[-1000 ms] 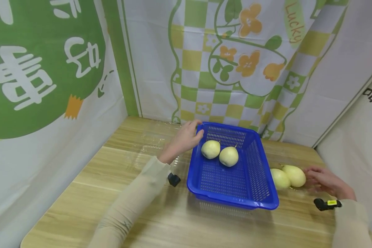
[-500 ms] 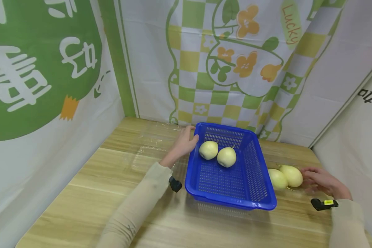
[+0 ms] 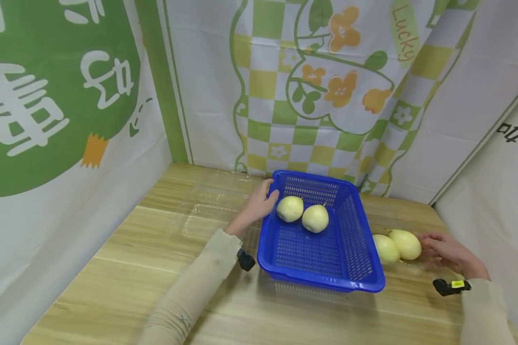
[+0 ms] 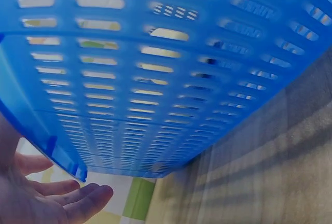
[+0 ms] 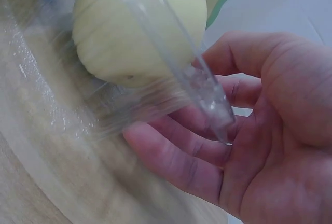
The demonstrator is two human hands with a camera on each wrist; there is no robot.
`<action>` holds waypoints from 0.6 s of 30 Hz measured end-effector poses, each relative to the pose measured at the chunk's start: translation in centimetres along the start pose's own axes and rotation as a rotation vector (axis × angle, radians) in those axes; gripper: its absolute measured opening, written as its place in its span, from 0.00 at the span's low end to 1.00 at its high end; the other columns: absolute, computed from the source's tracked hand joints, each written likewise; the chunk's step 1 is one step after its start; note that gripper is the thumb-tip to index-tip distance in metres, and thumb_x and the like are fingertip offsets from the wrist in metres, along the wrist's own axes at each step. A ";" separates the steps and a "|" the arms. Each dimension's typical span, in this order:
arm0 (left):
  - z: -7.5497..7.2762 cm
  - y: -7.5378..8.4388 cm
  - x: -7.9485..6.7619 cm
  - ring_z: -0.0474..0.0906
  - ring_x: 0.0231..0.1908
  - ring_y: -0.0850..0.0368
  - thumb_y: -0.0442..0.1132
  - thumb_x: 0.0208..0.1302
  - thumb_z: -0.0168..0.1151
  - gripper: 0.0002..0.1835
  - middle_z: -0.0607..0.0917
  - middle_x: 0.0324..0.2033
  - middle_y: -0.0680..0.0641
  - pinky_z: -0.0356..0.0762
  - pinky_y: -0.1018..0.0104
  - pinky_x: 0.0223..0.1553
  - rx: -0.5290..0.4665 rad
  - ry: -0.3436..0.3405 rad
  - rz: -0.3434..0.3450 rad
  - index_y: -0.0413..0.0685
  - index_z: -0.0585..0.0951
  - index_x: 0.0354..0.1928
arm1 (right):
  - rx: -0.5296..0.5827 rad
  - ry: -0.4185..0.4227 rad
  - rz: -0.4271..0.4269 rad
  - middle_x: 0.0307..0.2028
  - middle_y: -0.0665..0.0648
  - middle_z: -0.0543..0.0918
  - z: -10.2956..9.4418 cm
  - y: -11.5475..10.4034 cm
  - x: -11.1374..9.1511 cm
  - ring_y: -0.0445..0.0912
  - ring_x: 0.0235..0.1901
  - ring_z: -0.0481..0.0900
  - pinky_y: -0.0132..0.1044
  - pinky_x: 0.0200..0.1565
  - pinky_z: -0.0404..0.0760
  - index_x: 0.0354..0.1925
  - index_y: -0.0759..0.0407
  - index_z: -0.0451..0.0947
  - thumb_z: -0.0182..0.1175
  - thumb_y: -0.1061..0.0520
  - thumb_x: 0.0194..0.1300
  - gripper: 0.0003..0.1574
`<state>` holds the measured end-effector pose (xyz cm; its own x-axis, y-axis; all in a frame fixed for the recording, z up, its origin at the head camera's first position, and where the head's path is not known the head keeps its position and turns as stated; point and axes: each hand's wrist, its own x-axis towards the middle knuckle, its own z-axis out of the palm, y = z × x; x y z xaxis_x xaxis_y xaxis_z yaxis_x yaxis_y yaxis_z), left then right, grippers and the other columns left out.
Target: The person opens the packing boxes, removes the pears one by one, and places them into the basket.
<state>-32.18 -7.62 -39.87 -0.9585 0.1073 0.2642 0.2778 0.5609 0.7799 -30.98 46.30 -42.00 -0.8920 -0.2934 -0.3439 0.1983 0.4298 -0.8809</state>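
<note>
My left hand (image 3: pixel 261 201) is at the left rim of a blue plastic basket (image 3: pixel 321 282), thumb over the edge. In the left wrist view its fingers (image 4: pixel 85 203) lie outside the wall, just below the rim. Two pale yellow pears (image 3: pixel 290 209) lie in the basket's far left part. To the right, my right hand (image 3: pixel 451 251) holds the edge of a clear plastic box (image 5: pixel 207 105), fingers under it and thumb at its side. Two more pears (image 3: pixel 405 244) rest in that box, and the basket partly hides one.
Another clear plastic container (image 3: pixel 211 220) stands left of the basket on the wooden table (image 3: pixel 125 282). Printed cloth (image 3: pixel 267 91) hangs close behind the table, with more cloth on both sides. Black wrist cameras (image 3: pixel 451 286) sit at the cuffs.
My left hand has come down slightly at the basket's rim, its fingers lower than before. The view has shifted a little. The right hand, basket and pears stay in place.
</note>
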 end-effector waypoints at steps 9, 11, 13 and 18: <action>0.7 0.0 -0.4 0.63 0.63 0.44 0.48 0.70 0.42 0.29 0.67 0.62 0.37 0.59 0.53 0.63 0.063 0.007 -0.011 0.37 0.60 0.66 | -0.001 -0.026 0.019 0.39 0.49 0.79 0.0 0.3 -0.2 0.49 0.39 0.81 0.51 0.40 0.80 0.43 0.40 0.73 0.45 0.50 0.71 0.09; 0.8 -0.2 -0.4 0.62 0.64 0.44 0.48 0.69 0.43 0.29 0.66 0.63 0.38 0.58 0.53 0.63 0.085 -0.002 -0.026 0.39 0.59 0.67 | -0.010 -0.022 0.017 0.39 0.49 0.79 0.1 0.2 -0.2 0.49 0.39 0.81 0.51 0.40 0.80 0.44 0.40 0.73 0.45 0.49 0.71 0.09; 0.8 -0.2 -0.3 0.60 0.65 0.45 0.49 0.69 0.43 0.30 0.65 0.65 0.39 0.57 0.54 0.64 0.098 -0.011 -0.043 0.40 0.58 0.68 | -0.019 -0.022 0.012 0.39 0.48 0.79 0.1 0.1 -0.2 0.49 0.39 0.81 0.51 0.40 0.80 0.45 0.42 0.72 0.45 0.48 0.71 0.09; 0.7 -0.2 -0.2 0.60 0.65 0.45 0.49 0.68 0.43 0.33 0.62 0.66 0.41 0.57 0.54 0.64 0.125 -0.051 -0.072 0.42 0.53 0.70 | -0.029 -0.031 0.015 0.40 0.45 0.79 0.1 -0.1 -0.3 0.48 0.41 0.81 0.52 0.40 0.80 0.46 0.43 0.73 0.44 0.49 0.72 0.11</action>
<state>-32.12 -7.14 -40.49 -0.9785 0.1033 0.1785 0.2013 0.6658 0.7184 -30.72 46.24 -41.86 -0.8758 -0.3132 -0.3674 0.1990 0.4591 -0.8658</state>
